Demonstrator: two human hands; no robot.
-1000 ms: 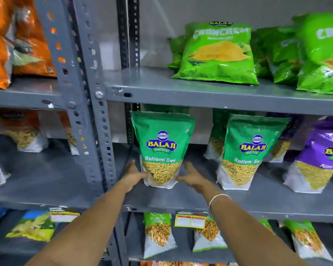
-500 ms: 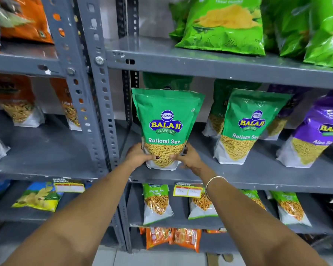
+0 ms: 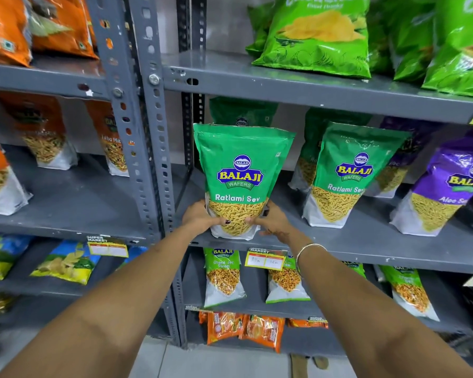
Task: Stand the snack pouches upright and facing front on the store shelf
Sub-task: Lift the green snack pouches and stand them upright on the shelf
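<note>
A grey slotted-angle steel shelving rack [image 3: 145, 137] fills the view, its grey painted metal middle shelf [image 3: 366, 241] carrying the task's things. On the shelf above lie large glossy lime-green crisp bags [image 3: 320, 36], leaning forward. To the right on the middle shelf stands a purple and white Aloo Sev stand-up pouch [image 3: 445, 189], upright and tilted slightly. Just left of it stands a second green and white Ratlami Sev pouch [image 3: 344, 175], upright with its label to the front, and more green pouches are partly hidden behind it.

The green and white plastic Ratlami Sev stand-up pouch [image 3: 241, 175] is at the left end of the middle shelf, near the front edge, upright with its printed face forward and its base touching or just above the shelf; which cannot be told. Both hands hold it at the bottom: the left hand [image 3: 200, 216] wraps the lower left corner, the right hand [image 3: 273, 222] the lower right, thumbs pressed on the clear window over the yellow snack. A thin silver bangle [image 3: 309, 249] sits on the right wrist. A small yellow and white price tag [image 3: 265, 260] hangs on the shelf edge below the hands.
</note>
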